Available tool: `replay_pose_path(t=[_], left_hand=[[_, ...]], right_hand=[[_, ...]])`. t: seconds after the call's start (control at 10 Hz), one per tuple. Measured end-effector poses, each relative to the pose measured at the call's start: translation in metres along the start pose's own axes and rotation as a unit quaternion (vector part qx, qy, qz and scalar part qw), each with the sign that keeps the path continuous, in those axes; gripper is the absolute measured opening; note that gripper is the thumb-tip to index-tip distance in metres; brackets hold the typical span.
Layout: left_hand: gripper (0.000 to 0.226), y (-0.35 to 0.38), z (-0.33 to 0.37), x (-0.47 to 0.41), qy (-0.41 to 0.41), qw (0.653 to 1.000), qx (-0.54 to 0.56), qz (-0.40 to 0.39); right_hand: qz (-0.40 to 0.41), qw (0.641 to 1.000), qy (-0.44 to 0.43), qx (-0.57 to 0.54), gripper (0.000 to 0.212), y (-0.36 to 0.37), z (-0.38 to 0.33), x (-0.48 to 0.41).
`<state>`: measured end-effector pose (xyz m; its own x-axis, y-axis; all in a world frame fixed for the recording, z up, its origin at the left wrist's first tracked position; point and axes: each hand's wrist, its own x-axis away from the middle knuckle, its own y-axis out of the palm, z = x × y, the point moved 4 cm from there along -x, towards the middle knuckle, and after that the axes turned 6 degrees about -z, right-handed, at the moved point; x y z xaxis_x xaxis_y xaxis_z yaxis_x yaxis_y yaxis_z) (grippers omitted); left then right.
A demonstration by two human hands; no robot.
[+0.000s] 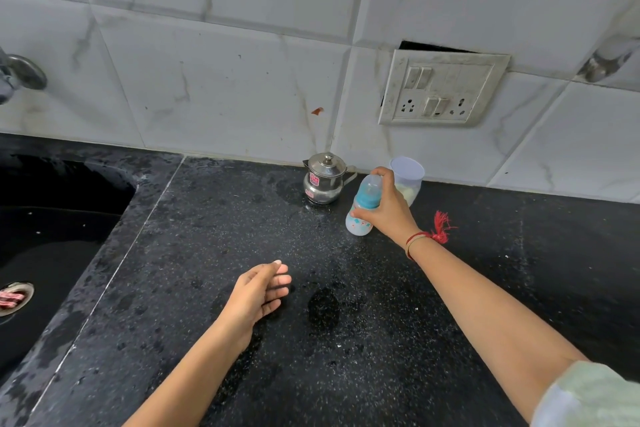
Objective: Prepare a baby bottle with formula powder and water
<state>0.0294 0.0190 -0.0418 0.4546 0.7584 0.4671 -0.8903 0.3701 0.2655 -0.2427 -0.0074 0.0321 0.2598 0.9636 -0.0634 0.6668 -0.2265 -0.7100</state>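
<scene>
Blue-collared baby bottle [363,206] is leaning top-far at the bench's [207,225] far side, the right grip [391,210] curling round it, the left grip [258,291] idling open and empty, well near-left.

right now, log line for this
right hand grips baby bottle | left hand holds nothing | bottle capped, tilted | steel pot, plastic cup nearby

Even soft daylight, sharp centre, edges bowed.
</scene>
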Motion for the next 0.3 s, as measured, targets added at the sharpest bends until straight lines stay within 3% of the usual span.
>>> replay_pose_path(t=[0.2,0.3], left_hand=[[0.022,0.01,0.031,-0.002,0.073,0.982,-0.171,-0.033],[0.021,0.019,0.06,-0.001,0.154,0.942,-0.299,-0.004]], right_hand=[[0.009,1.0,-0.003,0.027,0.1,-0.009,-0.006,0.011],[0.051,0.997,-0.033,0.054,0.094,-0.017,-0.023,0.023]])
